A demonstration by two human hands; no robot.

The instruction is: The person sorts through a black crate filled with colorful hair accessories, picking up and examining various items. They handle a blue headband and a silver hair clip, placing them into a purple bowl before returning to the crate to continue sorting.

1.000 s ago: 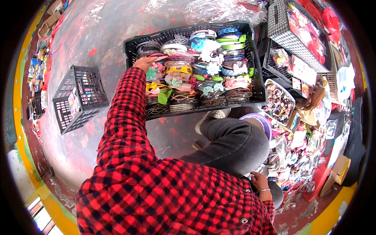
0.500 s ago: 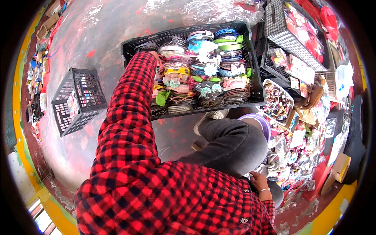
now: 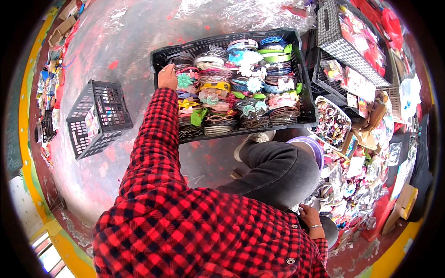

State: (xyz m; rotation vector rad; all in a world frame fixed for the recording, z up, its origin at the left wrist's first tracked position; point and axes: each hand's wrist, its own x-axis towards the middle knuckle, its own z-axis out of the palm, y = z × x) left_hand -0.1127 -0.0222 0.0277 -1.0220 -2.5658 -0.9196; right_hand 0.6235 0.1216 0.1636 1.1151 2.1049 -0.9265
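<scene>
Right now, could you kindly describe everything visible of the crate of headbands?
The crate is black, wide and shallow, with slotted walls that look like plastic. It stands open-topped and slightly askew beyond the leg, packed with headbands in four columns, some with bows or flowers. The left hand is at its left side; whether it touches the wall is unclear. Its underside is hidden.

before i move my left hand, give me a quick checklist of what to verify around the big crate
1. Left hand at the big crate: ok, at its left side, beside the green flower.
2. Left hand's hold: cannot tell, the fingertips are not clear enough.
3. Hairbands inside the crate: ok, bundled in rows.
4. Right hand out of the way: ok, apart from the big crate.
5. Small crate clear of the big one: ok, a gap shows between them.
</scene>
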